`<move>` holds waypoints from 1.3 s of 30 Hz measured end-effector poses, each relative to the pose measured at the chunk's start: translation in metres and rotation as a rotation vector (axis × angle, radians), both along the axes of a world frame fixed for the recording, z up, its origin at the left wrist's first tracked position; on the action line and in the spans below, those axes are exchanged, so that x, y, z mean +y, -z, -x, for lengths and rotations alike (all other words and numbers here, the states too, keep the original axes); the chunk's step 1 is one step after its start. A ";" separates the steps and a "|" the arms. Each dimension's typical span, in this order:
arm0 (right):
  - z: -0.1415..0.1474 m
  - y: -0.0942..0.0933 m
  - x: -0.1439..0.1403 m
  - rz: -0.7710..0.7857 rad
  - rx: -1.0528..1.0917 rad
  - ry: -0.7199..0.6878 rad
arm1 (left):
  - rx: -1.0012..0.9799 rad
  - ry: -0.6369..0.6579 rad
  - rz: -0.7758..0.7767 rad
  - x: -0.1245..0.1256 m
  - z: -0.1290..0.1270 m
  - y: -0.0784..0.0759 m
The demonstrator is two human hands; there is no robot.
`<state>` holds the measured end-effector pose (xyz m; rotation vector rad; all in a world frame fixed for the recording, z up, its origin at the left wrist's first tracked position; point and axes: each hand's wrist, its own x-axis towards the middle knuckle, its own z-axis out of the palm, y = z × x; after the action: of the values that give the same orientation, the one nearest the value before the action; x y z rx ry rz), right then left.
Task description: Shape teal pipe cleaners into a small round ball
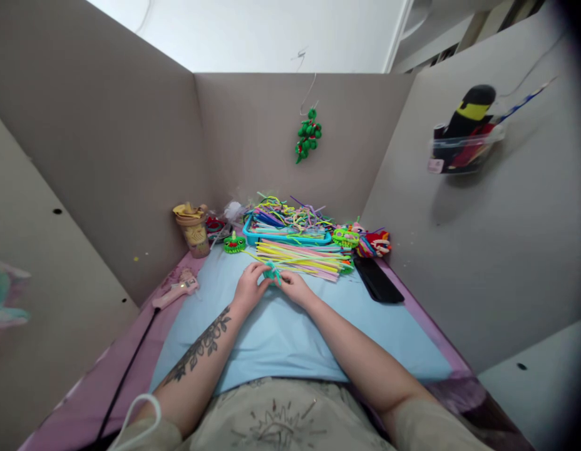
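My left hand point(250, 286) and my right hand point(293, 287) meet over the light blue mat point(281, 332), both pinching a small teal pipe-cleaner piece point(272, 272) between the fingertips. Just beyond the hands lies a loose spread of coloured pipe cleaners point(302, 258). Behind that spread stands a turquoise tray point(290, 237) filled with more pipe cleaners. My left forearm bears a tattoo.
A pink glue gun point(176, 292) with a black cord lies at the left. A tan cup point(193, 229) and a green pipe-cleaner figure point(235, 243) stand at the back left. A black flat case point(377, 281) lies right. Grey partition walls surround; a green ornament point(308, 134) hangs ahead.
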<state>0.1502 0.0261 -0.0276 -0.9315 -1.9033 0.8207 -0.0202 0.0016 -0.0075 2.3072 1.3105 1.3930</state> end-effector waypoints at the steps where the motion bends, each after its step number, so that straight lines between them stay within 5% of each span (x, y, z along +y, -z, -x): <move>1: 0.000 0.000 -0.001 -0.007 -0.007 -0.009 | -0.002 -0.013 -0.007 0.000 0.001 -0.001; 8: -0.005 -0.005 -0.003 -0.117 -0.169 0.026 | -0.013 -0.047 0.001 0.004 0.007 -0.004; 20: -0.016 -0.016 -0.003 -0.270 -0.237 -0.137 | -0.145 0.058 0.170 0.010 0.015 -0.007; 25: -0.019 -0.016 -0.003 -0.288 -0.233 -0.170 | -0.160 0.100 0.283 0.010 0.018 -0.009; 31: -0.023 -0.015 -0.002 -0.298 -0.275 -0.199 | -0.052 0.296 0.285 0.010 0.019 -0.009; 39: -0.021 -0.015 -0.004 -0.194 -0.212 -0.114 | -0.018 0.254 0.275 0.009 0.018 -0.007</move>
<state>0.1714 0.0224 -0.0121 -0.8230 -2.1934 0.6079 -0.0380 0.0106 -0.0009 2.1784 1.0800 1.0782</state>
